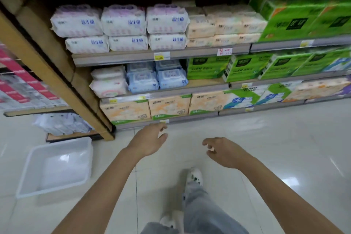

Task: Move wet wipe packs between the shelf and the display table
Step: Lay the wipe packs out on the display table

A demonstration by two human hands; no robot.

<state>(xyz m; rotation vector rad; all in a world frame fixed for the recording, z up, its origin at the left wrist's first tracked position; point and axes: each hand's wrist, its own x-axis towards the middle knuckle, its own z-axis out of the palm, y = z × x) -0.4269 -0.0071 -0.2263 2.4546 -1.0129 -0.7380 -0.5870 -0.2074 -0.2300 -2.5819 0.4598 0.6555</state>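
Note:
Blue wet wipe packs [157, 78] lie stacked on the second shelf from the floor, with pink and white packs [108, 84] to their left. Both my hands reach forward over the floor, below and short of that shelf. My left hand [150, 139] holds nothing, its fingers loosely spread. My right hand [221, 151] is also empty, with its fingers loosely curled. The whole frame is somewhat blurred. No display table shows.
A white plastic tub [34, 178] sits on the tiled floor at the lower left. Large white tissue packs [123, 23] fill the shelf above, green boxes [296, 17] the right side. A wooden shelf post [57, 74] slants at left. My leg and shoes [193, 176] are below.

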